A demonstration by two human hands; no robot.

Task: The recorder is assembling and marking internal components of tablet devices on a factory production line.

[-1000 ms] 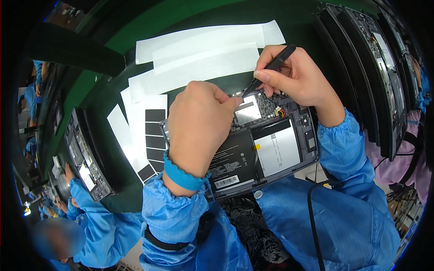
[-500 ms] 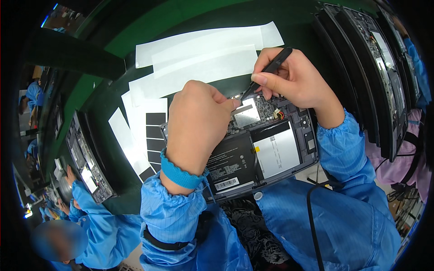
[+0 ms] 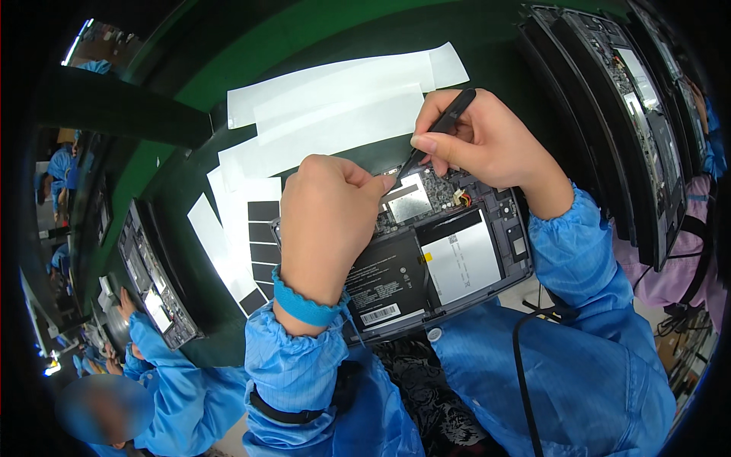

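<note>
An opened laptop base [image 3: 512,228] lies in front of me with its insides showing: a battery [image 3: 381,282], a silver metal plate [image 3: 411,204] and the circuit board around it. My right hand [image 3: 483,141] grips black tweezers [image 3: 451,114] like a pen, their tip down at the plate's far left corner. Beside that tip, my left hand [image 3: 335,209] is closed, thumb and forefinger pinched low over the board. Whatever lies between those fingertips is hidden. The left hand also covers the laptop's left part.
White sheets [image 3: 327,114] lie beyond the laptop, one strip bearing black rectangles [image 3: 263,232] at its left. More laptop bases [image 3: 643,122] stand on edge at right; another [image 3: 156,293] is at left near a co-worker's blue sleeve [image 3: 164,358]. A black cable [image 3: 521,365] crosses my lap.
The whole view has shifted slightly, so the laptop and sheets sit a little lower or further left. Both hands keep nearly the same pose over the board, tweezers still at the plate's corner.
</note>
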